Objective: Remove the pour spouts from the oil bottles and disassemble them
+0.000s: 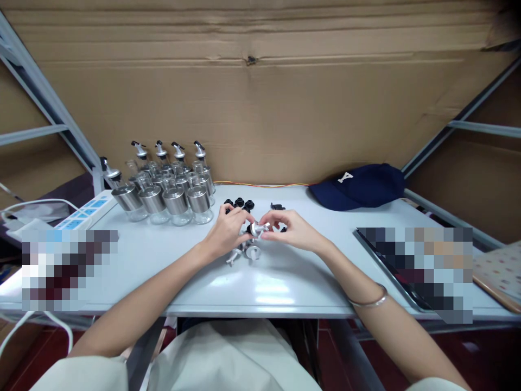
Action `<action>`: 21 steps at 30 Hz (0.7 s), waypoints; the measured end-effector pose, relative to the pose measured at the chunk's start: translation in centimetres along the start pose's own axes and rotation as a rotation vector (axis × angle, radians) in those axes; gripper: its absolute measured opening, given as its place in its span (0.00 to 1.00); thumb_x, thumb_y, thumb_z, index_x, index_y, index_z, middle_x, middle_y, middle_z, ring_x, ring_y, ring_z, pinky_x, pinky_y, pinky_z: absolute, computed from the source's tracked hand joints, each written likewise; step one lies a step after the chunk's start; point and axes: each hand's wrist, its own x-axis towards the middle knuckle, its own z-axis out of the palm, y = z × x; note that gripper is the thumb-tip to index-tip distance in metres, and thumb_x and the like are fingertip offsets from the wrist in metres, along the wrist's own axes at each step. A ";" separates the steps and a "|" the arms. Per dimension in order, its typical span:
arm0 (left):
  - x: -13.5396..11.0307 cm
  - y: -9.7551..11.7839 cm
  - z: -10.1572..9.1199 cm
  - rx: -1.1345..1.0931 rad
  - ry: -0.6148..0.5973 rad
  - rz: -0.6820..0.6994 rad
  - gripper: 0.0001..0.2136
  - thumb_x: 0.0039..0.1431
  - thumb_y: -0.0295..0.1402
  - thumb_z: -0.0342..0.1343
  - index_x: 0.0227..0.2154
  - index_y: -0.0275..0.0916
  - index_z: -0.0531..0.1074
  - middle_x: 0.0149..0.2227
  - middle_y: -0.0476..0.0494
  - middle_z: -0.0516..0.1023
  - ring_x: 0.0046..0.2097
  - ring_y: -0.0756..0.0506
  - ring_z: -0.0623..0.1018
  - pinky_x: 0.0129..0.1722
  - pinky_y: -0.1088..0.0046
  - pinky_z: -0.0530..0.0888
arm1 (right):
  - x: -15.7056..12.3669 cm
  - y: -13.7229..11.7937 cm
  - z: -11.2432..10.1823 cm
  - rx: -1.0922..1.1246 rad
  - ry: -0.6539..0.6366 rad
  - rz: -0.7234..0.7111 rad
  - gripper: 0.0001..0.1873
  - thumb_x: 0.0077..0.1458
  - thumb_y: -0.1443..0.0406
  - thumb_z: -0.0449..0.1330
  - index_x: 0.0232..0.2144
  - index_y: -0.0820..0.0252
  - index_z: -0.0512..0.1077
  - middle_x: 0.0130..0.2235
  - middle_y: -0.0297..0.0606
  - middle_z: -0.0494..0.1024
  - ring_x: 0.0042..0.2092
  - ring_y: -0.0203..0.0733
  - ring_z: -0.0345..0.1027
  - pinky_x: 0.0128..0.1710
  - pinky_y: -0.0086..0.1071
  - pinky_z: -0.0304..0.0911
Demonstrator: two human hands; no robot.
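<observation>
While both hands meet over the table (317,288), a small pour spout (256,229) sits between their fingertips, its flared collar shiny silver, its stopper end black, its slimmer silver end toward the right. The left hand (225,231) has thumb and fingers pinched nearly together at the black end; the right hand (296,230) curls thumb and forefinger closely about the silver end. Just beyond the left hand cluster black stoppers (239,202); just nearer the body than both hands lie loose silver pieces (253,253).
</observation>
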 end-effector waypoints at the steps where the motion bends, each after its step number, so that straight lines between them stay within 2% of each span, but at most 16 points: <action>1: 0.0 0.0 0.0 0.005 -0.001 0.003 0.09 0.56 0.36 0.57 0.35 0.37 0.66 0.34 0.48 0.76 0.33 0.49 0.73 0.47 0.63 0.59 | 0.0 0.0 0.0 -0.059 0.012 -0.020 0.12 0.47 0.58 0.62 0.30 0.60 0.72 0.24 0.32 0.71 0.27 0.34 0.60 0.30 0.29 0.56; 5: 0.0 0.1 0.1 -0.025 0.055 0.023 0.10 0.57 0.39 0.56 0.35 0.36 0.67 0.32 0.47 0.76 0.33 0.48 0.73 0.45 0.64 0.62 | 0.0 0.2 0.1 -0.177 0.030 -0.061 0.13 0.54 0.56 0.56 0.30 0.60 0.71 0.23 0.32 0.70 0.26 0.33 0.59 0.29 0.28 0.54; 9: -0.1 0.3 -0.1 -0.053 0.153 0.102 0.10 0.61 0.38 0.51 0.39 0.36 0.68 0.33 0.45 0.76 0.36 0.47 0.72 0.43 0.66 0.64 | -0.1 0.2 -0.2 -0.152 -0.014 -0.049 0.16 0.58 0.55 0.50 0.31 0.60 0.70 0.22 0.32 0.69 0.25 0.33 0.58 0.27 0.28 0.53; 13: 0.1 0.4 -0.5 -0.102 0.150 0.137 0.11 0.64 0.38 0.46 0.39 0.35 0.68 0.35 0.43 0.76 0.37 0.46 0.71 0.41 0.67 0.65 | -0.2 0.3 -0.4 -0.096 -0.055 -0.010 0.19 0.59 0.54 0.47 0.28 0.61 0.67 0.20 0.29 0.62 0.22 0.31 0.51 0.24 0.27 0.49; 17: 0.4 0.5 -0.7 -0.079 0.099 0.065 0.13 0.65 0.38 0.42 0.40 0.36 0.68 0.33 0.44 0.75 0.37 0.46 0.70 0.42 0.66 0.63 | -0.1 0.4 -0.1 0.054 -0.066 0.021 0.22 0.58 0.49 0.47 0.23 0.60 0.61 0.19 0.28 0.59 0.21 0.29 0.49 0.22 0.27 0.47; 21: 0.6 0.4 -0.3 0.177 0.103 0.114 0.12 0.64 0.33 0.40 0.38 0.35 0.67 0.34 0.41 0.74 0.37 0.44 0.70 0.41 0.63 0.57 | 0.0 0.3 0.5 0.363 -0.166 0.125 0.25 0.53 0.45 0.50 0.19 0.57 0.55 0.17 0.24 0.51 0.19 0.27 0.42 0.18 0.27 0.41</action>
